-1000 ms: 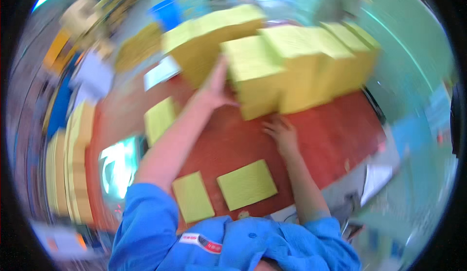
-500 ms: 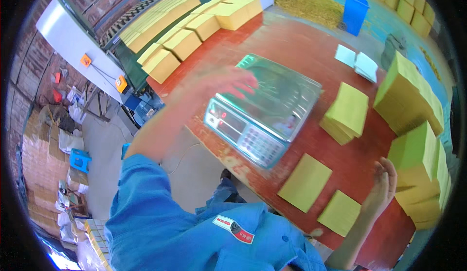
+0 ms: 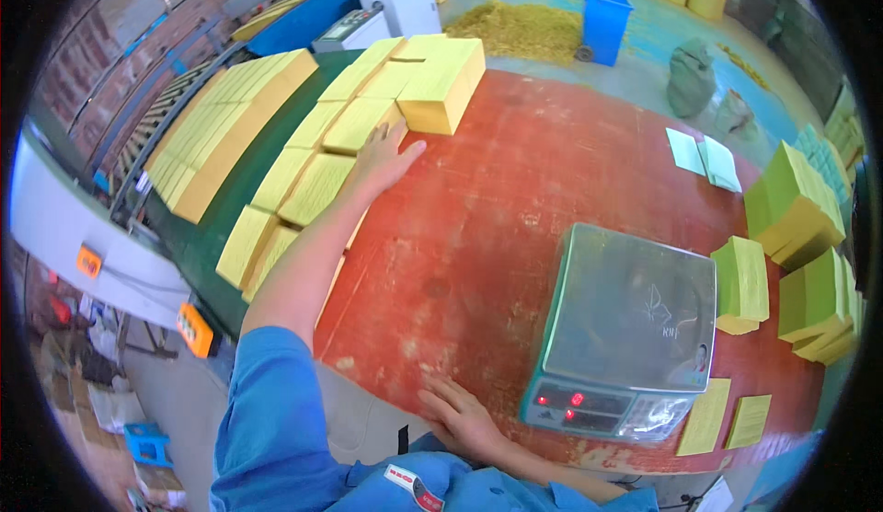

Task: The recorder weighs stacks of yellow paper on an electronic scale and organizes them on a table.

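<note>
1. Left hand [image 3: 384, 158], upper centre of frame: fingers spread, palm flat on a yellow paper stack [image 3: 354, 124].
2. Right hand [image 3: 460, 415], lower centre: flat on the red table [image 3: 497, 199] edge, just beside the weighing scale [image 3: 625, 328].
3. More yellow stacks [image 3: 796, 204] at right edge.

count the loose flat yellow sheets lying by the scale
2, both on the red table at the front right corner of the scale: a larger yellow sheet beside its display and a smaller sheet right of that. Others may lie hidden.
</note>
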